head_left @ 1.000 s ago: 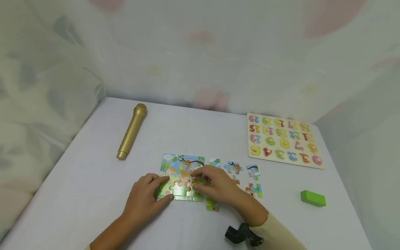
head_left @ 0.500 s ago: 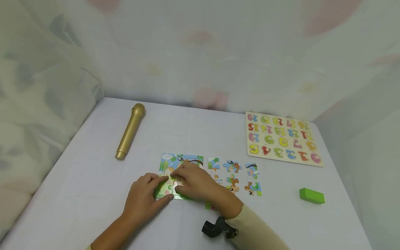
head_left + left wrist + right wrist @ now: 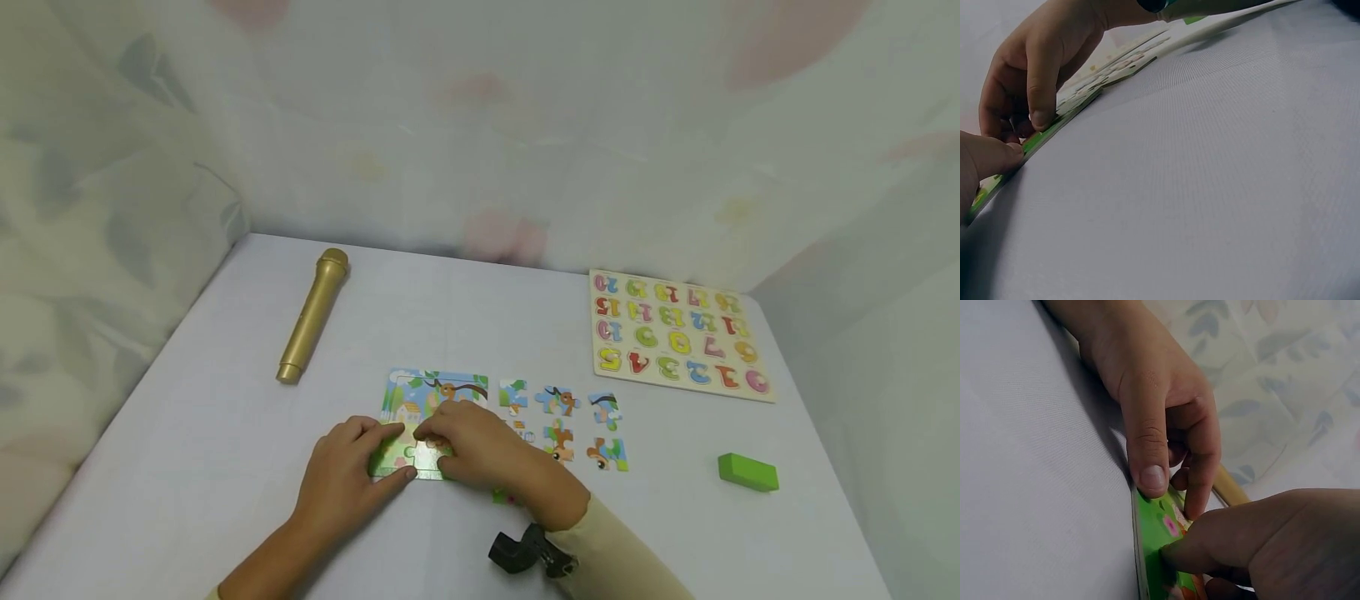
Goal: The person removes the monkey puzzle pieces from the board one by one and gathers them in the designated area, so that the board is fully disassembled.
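A small jigsaw puzzle board (image 3: 395,379) with a monkey, a house and a green field lies in front of me. My left hand (image 3: 337,475) rests at its left side, a finger on the picture and the thumb at the near edge. My right hand (image 3: 483,446) is over the board's right half, index fingertip and thumb apart and touching the picture. The right wrist view shows the right thumb (image 3: 1175,555) on the green part; the right palm hides much of the board. Loose jigsaw pieces (image 3: 558,402) lie in rows to the right.
A gold microphone (image 3: 311,321) lies at the back left. At the back right is a wooden number board (image 3: 678,337), and a green block (image 3: 748,472) lies nearer on the right. Patterned cloth (image 3: 450,125) hangs behind the white table (image 3: 187,467).
My right hand has moved left over the board, then its thumb has drawn back slightly right. The left hand stays in place.
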Demonstrator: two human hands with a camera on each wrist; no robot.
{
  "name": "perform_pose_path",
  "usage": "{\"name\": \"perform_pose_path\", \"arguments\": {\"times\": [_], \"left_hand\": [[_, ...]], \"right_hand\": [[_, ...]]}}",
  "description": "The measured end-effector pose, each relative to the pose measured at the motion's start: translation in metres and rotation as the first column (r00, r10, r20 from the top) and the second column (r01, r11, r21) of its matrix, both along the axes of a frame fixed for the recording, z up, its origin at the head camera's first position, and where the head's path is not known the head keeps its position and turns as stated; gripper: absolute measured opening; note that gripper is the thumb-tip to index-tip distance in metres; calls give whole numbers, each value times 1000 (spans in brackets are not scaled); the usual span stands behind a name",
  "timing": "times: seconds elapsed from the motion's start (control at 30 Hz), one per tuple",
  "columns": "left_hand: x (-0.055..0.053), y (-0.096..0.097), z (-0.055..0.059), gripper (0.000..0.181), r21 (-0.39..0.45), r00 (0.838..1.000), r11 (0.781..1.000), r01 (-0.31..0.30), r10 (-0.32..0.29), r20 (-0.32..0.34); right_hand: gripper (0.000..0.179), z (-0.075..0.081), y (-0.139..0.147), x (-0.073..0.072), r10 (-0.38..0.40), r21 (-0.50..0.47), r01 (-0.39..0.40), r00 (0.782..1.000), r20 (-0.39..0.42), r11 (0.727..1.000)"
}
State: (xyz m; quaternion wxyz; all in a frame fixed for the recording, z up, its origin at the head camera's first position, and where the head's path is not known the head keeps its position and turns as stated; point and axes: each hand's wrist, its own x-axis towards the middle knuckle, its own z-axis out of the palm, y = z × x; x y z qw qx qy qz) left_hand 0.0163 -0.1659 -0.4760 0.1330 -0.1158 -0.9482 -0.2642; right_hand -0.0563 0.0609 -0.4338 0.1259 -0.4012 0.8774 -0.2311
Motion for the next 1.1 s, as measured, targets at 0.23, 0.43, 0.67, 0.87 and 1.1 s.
{"name": "perform_pose_path", "arguments": {"times": [0.23, 0.43, 0.67, 0.87, 1.1], "left_hand": [[0, 1, 2, 60, -1, 1000, 1000, -5, 5, 11], [1, 1, 4, 60, -3, 1000, 1000, -11, 11, 29], [0, 1, 3, 59, -4, 1000, 1000, -9, 9, 29], [1, 2, 3, 59, 1, 1000, 1000, -13, 13, 26], [0, 2, 4, 58, 3, 1000, 1000, -8, 8, 0]], "right_hand": [[42, 0, 0, 0, 3, 13, -3, 1000, -4, 1000], [36, 1, -1, 2, 0, 29, 0, 1000, 11, 1000], [42, -3, -2, 3, -16, 46, 16, 1000, 5, 999], [36, -4, -4, 5, -39, 48, 39, 999, -1, 998], [32, -2, -8, 9, -88, 78, 89, 996, -11, 993]]}}
